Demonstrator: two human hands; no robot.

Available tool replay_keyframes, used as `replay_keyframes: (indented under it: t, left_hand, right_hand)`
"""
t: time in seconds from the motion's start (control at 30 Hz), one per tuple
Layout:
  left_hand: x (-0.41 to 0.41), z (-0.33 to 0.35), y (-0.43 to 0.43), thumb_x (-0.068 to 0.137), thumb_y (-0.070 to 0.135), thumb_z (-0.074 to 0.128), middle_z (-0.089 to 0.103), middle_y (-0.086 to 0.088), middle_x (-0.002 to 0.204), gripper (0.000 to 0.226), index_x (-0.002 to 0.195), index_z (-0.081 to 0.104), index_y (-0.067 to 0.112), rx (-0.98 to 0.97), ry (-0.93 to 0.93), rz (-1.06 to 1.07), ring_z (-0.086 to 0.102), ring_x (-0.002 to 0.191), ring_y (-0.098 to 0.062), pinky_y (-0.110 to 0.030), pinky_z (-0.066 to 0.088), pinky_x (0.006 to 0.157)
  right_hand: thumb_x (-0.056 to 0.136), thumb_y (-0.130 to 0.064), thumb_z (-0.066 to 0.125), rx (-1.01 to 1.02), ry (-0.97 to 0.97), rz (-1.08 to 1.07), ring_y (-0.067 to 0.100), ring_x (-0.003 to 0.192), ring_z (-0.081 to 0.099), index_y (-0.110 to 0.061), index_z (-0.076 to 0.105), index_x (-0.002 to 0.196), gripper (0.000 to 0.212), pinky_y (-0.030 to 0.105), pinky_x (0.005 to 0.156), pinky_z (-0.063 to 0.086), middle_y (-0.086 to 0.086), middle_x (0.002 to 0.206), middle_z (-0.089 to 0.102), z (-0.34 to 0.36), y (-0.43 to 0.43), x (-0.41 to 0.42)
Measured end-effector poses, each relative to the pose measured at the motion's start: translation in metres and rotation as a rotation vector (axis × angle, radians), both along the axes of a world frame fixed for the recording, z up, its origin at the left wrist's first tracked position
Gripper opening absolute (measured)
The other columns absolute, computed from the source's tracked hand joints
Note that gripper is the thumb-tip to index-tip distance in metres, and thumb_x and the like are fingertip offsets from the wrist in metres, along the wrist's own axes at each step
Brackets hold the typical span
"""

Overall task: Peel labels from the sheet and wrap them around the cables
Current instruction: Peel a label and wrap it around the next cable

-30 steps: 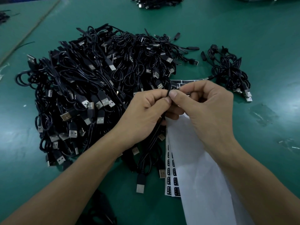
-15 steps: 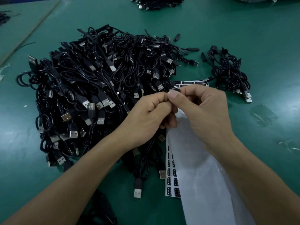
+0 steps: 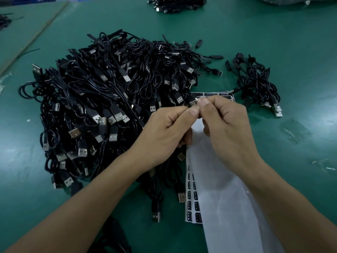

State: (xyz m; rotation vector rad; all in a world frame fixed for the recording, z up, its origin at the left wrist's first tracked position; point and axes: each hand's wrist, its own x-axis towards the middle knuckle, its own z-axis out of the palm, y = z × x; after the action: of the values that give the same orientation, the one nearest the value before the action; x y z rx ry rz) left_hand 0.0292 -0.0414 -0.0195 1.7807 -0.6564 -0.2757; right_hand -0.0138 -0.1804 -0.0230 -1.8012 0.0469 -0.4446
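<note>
The right hand point(image 3: 228, 128) has been raised a little against the left hand point(image 3: 169, 128) — one cable point(image 3: 191, 104) is pinched by both, over the label sheet point(image 3: 193, 198).

Counter point(image 3: 273, 42): uniform green with pale glare patches. Main heap of cables point(image 3: 102, 99): black cords and plug housings, silver metal tips, a few brassy. Single cable point(image 3: 191, 105) raised above the sheet: black. Smaller bundle point(image 3: 259, 84) and far pile point(image 3: 175, 4): black, silver tips. Label sheet point(image 3: 193, 198): white backing, rows of black rectangular labels with fine white print. Paper strip point(image 3: 228, 207): plain white.
</note>
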Motion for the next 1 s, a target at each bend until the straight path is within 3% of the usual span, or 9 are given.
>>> replay_keyframes:
  t: [0.13,0.23,0.3,0.4,0.5,0.63,0.77,0.9,1.0]
  left_hand:
    - [-0.001,0.004,0.001,0.102,0.031,0.050,0.065,0.003,0.062,0.035,0.076,0.067,0.014,-0.004,0.021,0.040,0.062,0.057,-0.006,-0.023,0.050,0.052]
    - [0.001,0.010,0.002,0.099,0.021,0.057,0.067,0.000,0.074,0.022,0.083,0.071,0.014,0.027,-0.027,0.073,0.063,0.066,-0.013,-0.029,0.055,0.059]
    - [0.003,0.017,0.006,0.092,0.028,0.059,0.062,0.003,0.075,0.018,0.084,0.074,0.022,0.110,-0.178,0.127,0.060,0.068,-0.010,-0.023,0.050,0.066]
    - [0.005,0.029,0.012,0.095,0.029,0.061,0.056,0.012,0.060,0.019,0.086,0.077,0.024,0.090,-0.282,0.205,0.048,0.053,-0.003,-0.011,0.035,0.053]
    - [0.011,0.029,0.014,0.098,0.025,0.061,0.050,0.011,0.051,0.025,0.079,0.069,0.011,-0.013,-0.194,0.319,0.040,0.047,-0.002,-0.017,0.035,0.049]
    - [0.014,0.027,0.015,0.100,0.024,0.057,0.034,0.012,0.047,0.040,0.068,0.044,0.004,-0.052,-0.086,0.401,0.028,0.042,-0.005,-0.020,0.027,0.042]
    - [0.015,0.032,0.018,0.104,0.031,0.052,0.035,0.003,0.051,0.043,0.062,0.048,0.021,-0.161,-0.009,0.427,0.027,0.043,-0.010,-0.024,0.024,0.041]
    - [0.011,0.036,0.016,0.105,0.033,0.049,0.039,0.007,0.048,0.041,0.069,0.054,0.015,-0.318,0.123,0.417,0.030,0.040,-0.006,-0.018,0.029,0.038]
    - [0.009,0.038,0.015,0.106,0.036,0.047,0.047,0.005,0.050,0.043,0.072,0.065,0.017,-0.360,0.198,0.411,0.039,0.043,-0.007,-0.019,0.034,0.039]
  right_hand:
    - [0.105,-0.027,0.049,-0.064,-0.008,-0.039,0.004,0.052,0.041,-0.027,0.051,0.067,0.039,0.021,0.053,0.035,-0.016,0.053,0.047,-0.002,0.001,0.000]
    - [0.106,-0.030,0.047,0.004,-0.011,-0.074,0.007,0.053,0.034,-0.024,0.047,0.066,0.041,0.029,0.052,0.032,-0.013,0.054,0.040,-0.002,0.000,-0.001]
    - [0.107,-0.031,0.045,0.077,-0.024,-0.070,0.010,0.054,0.033,-0.018,0.047,0.067,0.042,0.032,0.052,0.031,-0.011,0.057,0.038,-0.001,-0.001,-0.001]
    - [0.105,-0.041,0.042,0.138,0.005,0.037,0.009,0.058,0.050,-0.006,0.067,0.088,0.045,0.021,0.053,0.041,-0.003,0.063,0.053,0.003,0.004,-0.004]
    - [0.092,-0.051,0.057,-0.002,0.093,0.223,0.008,0.073,0.063,-0.021,0.071,0.095,0.033,0.016,0.062,0.047,-0.005,0.081,0.069,0.004,0.012,-0.010]
    - [0.084,-0.033,0.079,-0.306,0.108,0.324,0.006,0.077,0.064,-0.027,0.073,0.096,0.014,0.011,0.065,0.044,-0.008,0.083,0.070,0.002,0.019,-0.015]
    - [0.085,-0.017,0.078,-0.193,0.088,0.331,0.007,0.074,0.065,-0.022,0.072,0.090,0.009,0.010,0.063,0.044,-0.008,0.078,0.070,0.003,0.023,-0.017]
    - [0.076,-0.049,0.081,-0.214,0.139,0.313,0.002,0.081,0.064,-0.039,0.058,0.107,0.041,0.009,0.065,0.045,-0.013,0.084,0.069,0.003,0.030,-0.022]
    - [0.084,-0.031,0.080,-0.207,0.058,0.267,0.004,0.063,0.060,-0.040,0.053,0.097,0.031,0.008,0.055,0.040,-0.008,0.077,0.069,0.001,0.034,-0.019]
